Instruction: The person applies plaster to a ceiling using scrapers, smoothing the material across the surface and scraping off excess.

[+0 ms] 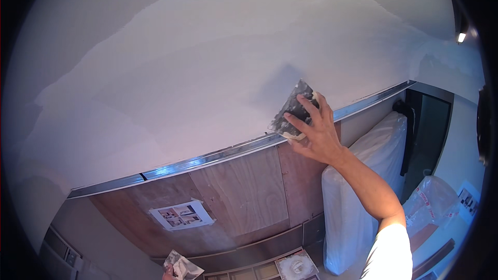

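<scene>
My right hand (322, 134) reaches up, its fingers spread over the back of a wide putty knife (294, 109). The dark blade is smeared with pale filler. Its edge lies at or close to the ceiling (207, 78), just above the metal strip; whether it touches I cannot tell. A shadow falls beside it. The ceiling carries broad patches of lighter and greyer filler. Low at the lower edge, my left hand (168, 273) grips a second putty knife (187, 268) loaded with white filler; most of that hand is cut off.
A shiny metal strip (192, 166) runs along the ceiling's edge, above wood panels (244, 192) with a taped paper sheet (182, 214). A plastic-wrapped mattress-like slab (347, 218) leans at right near a dark doorway (428, 135). Below sits a filler-smeared board (296, 266).
</scene>
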